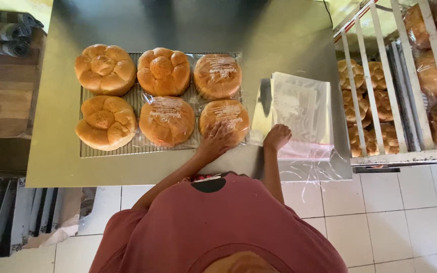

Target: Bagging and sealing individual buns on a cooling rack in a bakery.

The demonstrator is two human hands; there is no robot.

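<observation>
Six round golden buns lie on a wire rack on a steel table. Three are bare: back left, back middle and front left. Three are in clear printed bags: back right, front middle and front right. My left hand, with a ring on one finger, rests with spread fingers on the near edge of the front right bagged bun. My right hand is curled at the near left corner of a stack of clear plastic bags, pinching it.
A white rack at the right holds more buns, some of them bagged. Loose clear plastic hangs over the table's near right corner. Wooden boards stand at the left, dark trays lean on the tiled floor.
</observation>
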